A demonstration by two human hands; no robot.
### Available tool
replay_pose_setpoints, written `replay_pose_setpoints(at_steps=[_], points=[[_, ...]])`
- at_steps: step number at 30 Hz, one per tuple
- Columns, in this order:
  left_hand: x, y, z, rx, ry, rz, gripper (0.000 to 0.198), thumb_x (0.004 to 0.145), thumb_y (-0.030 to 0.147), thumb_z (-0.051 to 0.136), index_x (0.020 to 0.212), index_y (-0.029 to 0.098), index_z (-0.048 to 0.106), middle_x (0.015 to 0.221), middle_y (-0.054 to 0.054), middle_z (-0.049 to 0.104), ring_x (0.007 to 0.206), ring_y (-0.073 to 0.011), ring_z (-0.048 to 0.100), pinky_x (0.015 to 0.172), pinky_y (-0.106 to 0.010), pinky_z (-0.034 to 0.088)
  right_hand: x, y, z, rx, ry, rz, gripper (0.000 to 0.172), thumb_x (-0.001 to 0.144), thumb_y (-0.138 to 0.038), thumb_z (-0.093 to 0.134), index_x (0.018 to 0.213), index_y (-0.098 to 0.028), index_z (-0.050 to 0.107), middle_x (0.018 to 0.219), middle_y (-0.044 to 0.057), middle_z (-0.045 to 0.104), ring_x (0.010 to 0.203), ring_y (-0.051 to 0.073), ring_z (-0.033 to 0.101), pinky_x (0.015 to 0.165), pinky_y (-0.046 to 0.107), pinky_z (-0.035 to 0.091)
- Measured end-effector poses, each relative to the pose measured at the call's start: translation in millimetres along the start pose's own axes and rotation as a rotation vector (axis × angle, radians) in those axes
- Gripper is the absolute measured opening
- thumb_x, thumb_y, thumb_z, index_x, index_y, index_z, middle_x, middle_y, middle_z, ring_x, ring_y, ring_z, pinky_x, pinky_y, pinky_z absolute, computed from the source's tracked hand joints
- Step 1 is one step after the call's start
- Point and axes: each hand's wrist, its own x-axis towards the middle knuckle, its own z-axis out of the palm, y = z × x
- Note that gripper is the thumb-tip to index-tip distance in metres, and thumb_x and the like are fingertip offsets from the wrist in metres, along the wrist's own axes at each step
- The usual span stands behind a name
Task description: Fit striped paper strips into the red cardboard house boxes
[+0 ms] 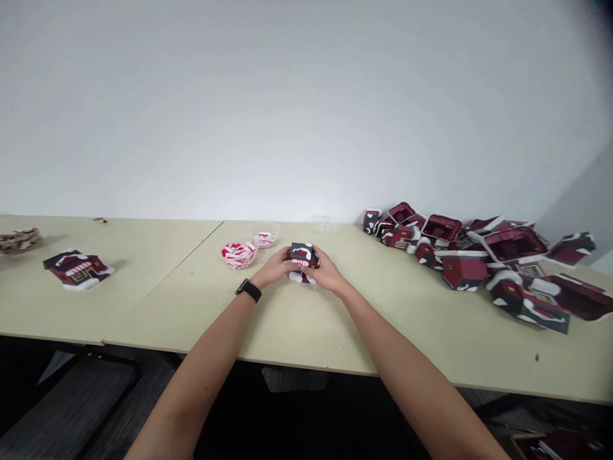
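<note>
A small model house (301,253), dark red with a grey roof and white snow-like trim, is held upright at the middle of the table. My left hand (275,268) grips its left side, a black watch on the wrist. On its right side my right hand (326,271) closes round it. Red-and-white striped pieces show on the house's front. Just left of my left hand stands a clear bowl (238,263) of red-and-white striped pieces. Behind it is a second clear bowl (265,239) with similar pieces. My fingertips are partly hidden by the house.
A pile of similar model houses (463,271) covers the table's right side, several tipped with hollow undersides showing. One more house (79,268) stands at the left. A brown crinkled object (20,240) lies at the far left edge. A clear container (324,225) sits near the wall.
</note>
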Motion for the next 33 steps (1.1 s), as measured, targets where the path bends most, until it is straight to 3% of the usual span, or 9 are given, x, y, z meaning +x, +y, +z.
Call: replay_pose_setpoints(at_steps=[4, 7, 12, 18, 21, 24, 27, 30, 33], points=[[0.8, 0.3, 2.0, 0.092, 0.135, 0.006, 0.060, 0.086, 0.044, 0.076, 0.137, 0.019, 0.059, 0.147, -0.014, 0.062, 0.136, -0.0309, 0.059, 0.114, -0.044, 0.047, 1.0, -12.2, -4.7, 0.140, 0.162, 0.133, 0.078, 0.072, -0.031, 0.078, 0.148, -0.025, 0.059, 0.161, 0.010, 0.053, 0.146, 0.031, 0.053, 0.122, 0.045, 0.043], [3.1, 2.5, 1.2, 0.236, 0.396, 0.042, 0.038, 0.096, 0.049, 0.063, 0.119, 0.018, 0.065, 0.131, -0.014, 0.070, 0.122, -0.0271, 0.065, 0.104, -0.042, 0.051, 4.3, -20.7, -9.7, 0.373, 0.366, 0.126, 0.049, 0.078, -0.031, 0.070, 0.127, -0.027, 0.071, 0.152, 0.006, 0.062, 0.138, 0.026, 0.059, 0.114, 0.041, 0.050], [3.9, 13.2, 1.9, 0.646, 0.647, 0.304, 0.036, 0.107, 0.034, 0.039, 0.088, 0.019, 0.065, 0.095, -0.012, 0.071, 0.101, -0.0272, 0.065, 0.099, -0.048, 0.051, 7.0, -28.7, -16.5, 0.708, 0.547, 0.116, 0.021, 0.085, -0.041, 0.072, 0.092, -0.022, 0.066, 0.084, 0.002, 0.074, 0.068, 0.014, 0.067, 0.060, 0.024, 0.056], [-11.2, 36.9, 37.9, 0.836, 0.395, 0.730, 0.041, 0.105, 0.022, 0.042, 0.142, 0.019, 0.059, 0.144, -0.014, 0.066, 0.138, -0.0251, 0.057, 0.117, -0.046, 0.045, -0.4, -40.6, -17.6, 0.810, 0.488, 0.229, 0.046, 0.100, -0.054, 0.058, 0.069, -0.022, 0.051, 0.044, -0.012, 0.026, 0.035, 0.007, 0.021, 0.035, 0.020, 0.017], [-14.7, 45.0, 56.6, 1.013, 0.149, 0.878, 0.050, 0.108, 0.031, 0.043, 0.157, 0.023, 0.050, 0.162, -0.011, 0.053, 0.154, -0.0250, 0.043, 0.129, -0.047, 0.031, -9.0, -62.1, -18.4, 0.972, 0.338, 0.269, 0.044, 0.100, -0.055, 0.058, 0.070, -0.023, 0.051, 0.050, -0.008, 0.044, 0.042, 0.009, 0.044, 0.043, 0.019, 0.040], [-12.3, 46.7, 60.3, 1.100, 0.088, 0.857, 0.060, 0.109, 0.048, 0.041, 0.163, 0.022, 0.044, 0.165, -0.012, 0.049, 0.157, -0.0269, 0.040, 0.132, -0.048, 0.020, -22.3, -90.0, -26.7, 1.098, -0.003, 0.260, 0.044, 0.101, -0.063, 0.052, 0.096, -0.021, 0.067, 0.083, 0.004, 0.074, 0.076, 0.020, 0.072, 0.068, 0.031, 0.061], [-9.3, 45.7, 50.8, 1.081, 0.261, 0.772, 0.056, 0.108, 0.050, 0.043, 0.158, 0.028, 0.052, 0.162, -0.008, 0.053, 0.157, -0.0280, 0.039, 0.132, -0.052, 0.012, -42.1, -107.6, -50.5, 1.000, -0.170, 0.175, 0.043, 0.100, -0.060, 0.059, 0.112, -0.021, 0.069, 0.101, 0.007, 0.078, 0.085, 0.021, 0.074, 0.076, 0.033, 0.062], [-7.7, 46.0, 39.5, 0.980, 0.464, 0.692, 0.047, 0.107, 0.049, 0.044, 0.141, 0.031, 0.069, 0.163, -0.004, 0.053, 0.156, -0.0321, 0.037, 0.129, -0.060, 0.010, -75.5, -108.4, -96.1, 0.704, 0.064, 0.073, 0.031, 0.095, -0.052, 0.073, 0.100, -0.022, 0.070, 0.077, 0.000, 0.073, 0.053, 0.012, 0.060, 0.053, 0.022, 0.051], [-6.4, 49.9, 33.1, 0.831, 0.576, 0.556, 0.053, 0.107, 0.054, 0.036, 0.127, 0.025, 0.076, 0.161, -0.004, 0.055, 0.154, -0.0387, 0.035, 0.124, -0.071, 0.010, -130.2, -101.5, -156.9, 0.493, 0.255, -0.010, 0.039, 0.096, -0.056, 0.071, 0.082, -0.020, 0.068, 0.045, -0.010, 0.040, 0.035, 0.006, 0.025, 0.038, 0.019, 0.024]])
